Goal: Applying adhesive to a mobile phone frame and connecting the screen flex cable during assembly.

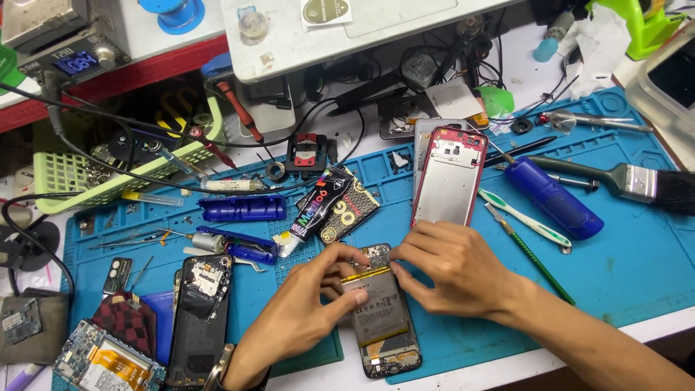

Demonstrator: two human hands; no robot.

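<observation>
An opened phone (382, 329) lies face down near the front edge of the blue work mat (622, 253), its back cover off and its grey battery (376, 308) showing. My left hand (308, 304) grips the phone's left side, thumb on the battery. My right hand (456, 264) presses its fingertips on the top right of the phone, beside the small circuit board (376, 255). A red-rimmed back cover (449, 177) lies just beyond my right hand.
A glue tube (310, 213), blue tool cases (242, 208), a blue cylinder (554, 199), a toothbrush (525, 219), a paintbrush (637, 181) and tweezers surround the phone. Other opened phones (199, 318) lie at the left. A green basket (108, 174) and cables sit behind.
</observation>
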